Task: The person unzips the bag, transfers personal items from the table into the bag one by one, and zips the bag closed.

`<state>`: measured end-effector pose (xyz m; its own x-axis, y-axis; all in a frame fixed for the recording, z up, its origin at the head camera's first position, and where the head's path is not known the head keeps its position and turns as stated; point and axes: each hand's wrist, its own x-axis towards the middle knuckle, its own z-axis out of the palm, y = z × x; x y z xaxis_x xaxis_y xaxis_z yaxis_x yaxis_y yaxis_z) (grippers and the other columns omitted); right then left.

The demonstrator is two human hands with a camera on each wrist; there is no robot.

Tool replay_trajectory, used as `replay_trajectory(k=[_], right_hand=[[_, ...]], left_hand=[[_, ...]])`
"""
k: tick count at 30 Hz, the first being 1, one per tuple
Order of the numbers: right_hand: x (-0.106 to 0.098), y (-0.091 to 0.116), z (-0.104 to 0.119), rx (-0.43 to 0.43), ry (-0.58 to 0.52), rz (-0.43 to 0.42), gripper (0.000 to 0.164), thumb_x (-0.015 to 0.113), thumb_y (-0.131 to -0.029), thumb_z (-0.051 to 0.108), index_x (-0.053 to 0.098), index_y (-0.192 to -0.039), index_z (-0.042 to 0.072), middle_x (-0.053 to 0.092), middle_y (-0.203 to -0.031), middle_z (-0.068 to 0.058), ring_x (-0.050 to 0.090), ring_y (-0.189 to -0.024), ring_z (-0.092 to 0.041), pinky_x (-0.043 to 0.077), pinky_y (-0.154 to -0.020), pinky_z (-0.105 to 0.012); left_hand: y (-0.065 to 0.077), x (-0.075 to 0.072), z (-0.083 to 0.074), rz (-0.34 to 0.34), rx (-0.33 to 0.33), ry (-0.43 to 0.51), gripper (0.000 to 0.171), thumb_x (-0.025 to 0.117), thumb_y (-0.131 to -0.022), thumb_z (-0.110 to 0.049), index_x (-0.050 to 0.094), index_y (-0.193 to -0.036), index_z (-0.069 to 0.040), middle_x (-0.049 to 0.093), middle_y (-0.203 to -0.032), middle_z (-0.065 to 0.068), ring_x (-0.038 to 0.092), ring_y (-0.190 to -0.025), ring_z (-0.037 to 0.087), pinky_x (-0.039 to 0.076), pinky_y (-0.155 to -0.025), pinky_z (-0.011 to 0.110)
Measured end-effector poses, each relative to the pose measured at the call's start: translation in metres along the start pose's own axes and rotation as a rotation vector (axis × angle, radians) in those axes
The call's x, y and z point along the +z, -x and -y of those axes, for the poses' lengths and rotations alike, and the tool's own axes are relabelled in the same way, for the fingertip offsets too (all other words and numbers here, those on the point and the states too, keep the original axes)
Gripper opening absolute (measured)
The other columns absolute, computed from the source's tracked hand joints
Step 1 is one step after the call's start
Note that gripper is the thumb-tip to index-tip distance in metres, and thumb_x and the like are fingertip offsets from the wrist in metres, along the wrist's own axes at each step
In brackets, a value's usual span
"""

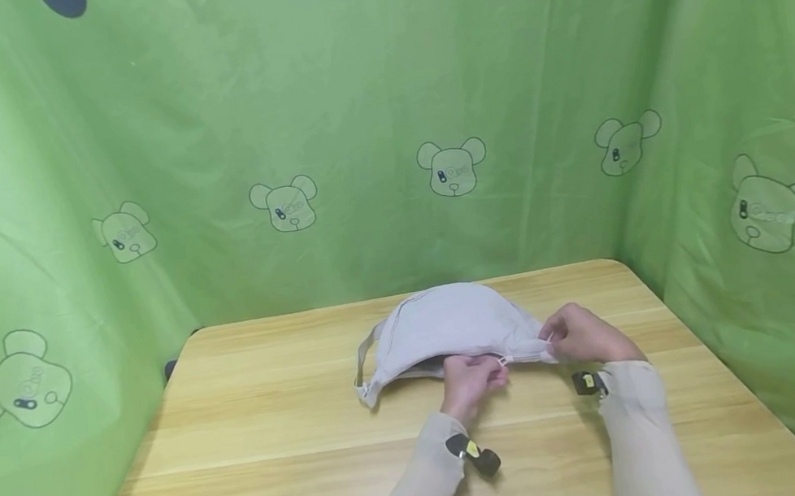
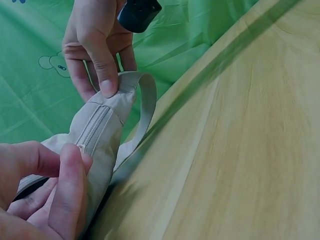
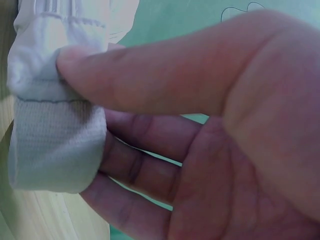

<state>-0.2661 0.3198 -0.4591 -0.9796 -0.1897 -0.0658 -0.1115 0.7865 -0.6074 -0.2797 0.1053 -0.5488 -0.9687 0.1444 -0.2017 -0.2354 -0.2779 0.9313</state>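
Observation:
A pale crescent-shaped shoulder bag (image 1: 443,325) lies on the table, its zipped edge facing me. My left hand (image 1: 468,383) pinches the zipper pull (image 2: 81,147) between thumb and index finger, partway along that edge. Left of the pull the mouth of the bag gapes; to the right the zipper teeth (image 2: 96,127) are joined. At the bag's right end, my right hand (image 1: 587,334) holds the corner where the webbing strap (image 3: 55,145) is sewn on. Its thumb presses the cloth from the near side, with the other fingers behind and partly hidden.
The wooden table (image 1: 278,425) runs back to a green curtain (image 1: 367,243) printed with bear heads, which also hangs on both sides. A strap loop (image 1: 362,358) stands up at the bag's left end. Small black wrist cameras sit on both sleeves.

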Motion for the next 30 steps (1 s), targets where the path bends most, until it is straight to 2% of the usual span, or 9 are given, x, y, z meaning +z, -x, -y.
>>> replay_trajectory(k=[9,16,20,30], right_hand=[[0.001,-0.001,-0.001,0.002,-0.014,0.007,0.027,0.076,-0.077,-0.001,0.076,-0.104,-0.004,0.074,-0.085,-0.012,0.063,-0.075,-0.020,0.056,-0.067,-0.033],[0.001,0.000,-0.003,0.005,-0.020,0.002,0.026,0.076,-0.078,-0.002,0.076,-0.104,-0.005,0.075,-0.087,-0.014,0.064,-0.075,-0.021,0.057,-0.067,-0.033],[0.002,0.000,-0.003,0.020,-0.024,0.003,0.027,0.075,-0.077,-0.003,0.076,-0.104,-0.004,0.075,-0.088,-0.014,0.064,-0.075,-0.021,0.057,-0.068,-0.032],[0.001,0.000,-0.005,-0.011,-0.006,-0.006,0.025,0.074,-0.077,-0.004,0.076,-0.103,-0.005,0.075,-0.086,-0.012,0.064,-0.076,-0.019,0.057,-0.068,-0.033]], left_hand=[[0.001,-0.002,-0.002,-0.019,-0.008,-0.021,0.015,0.072,-0.075,0.010,0.076,-0.089,0.007,0.076,-0.075,0.017,0.072,-0.060,0.015,0.066,-0.064,0.027],[0.002,-0.004,-0.004,-0.008,0.009,-0.055,0.017,0.072,-0.076,0.009,0.076,-0.093,0.008,0.077,-0.080,0.020,0.072,-0.060,0.014,0.066,-0.065,0.027],[0.001,-0.005,-0.003,-0.003,-0.002,-0.051,0.018,0.073,-0.076,0.008,0.075,-0.094,0.008,0.077,-0.080,0.020,0.072,-0.060,0.014,0.066,-0.066,0.027],[-0.004,-0.013,-0.005,0.007,-0.008,-0.034,0.016,0.073,-0.079,0.008,0.075,-0.094,0.009,0.077,-0.078,0.019,0.072,-0.061,0.013,0.065,-0.064,0.024]])
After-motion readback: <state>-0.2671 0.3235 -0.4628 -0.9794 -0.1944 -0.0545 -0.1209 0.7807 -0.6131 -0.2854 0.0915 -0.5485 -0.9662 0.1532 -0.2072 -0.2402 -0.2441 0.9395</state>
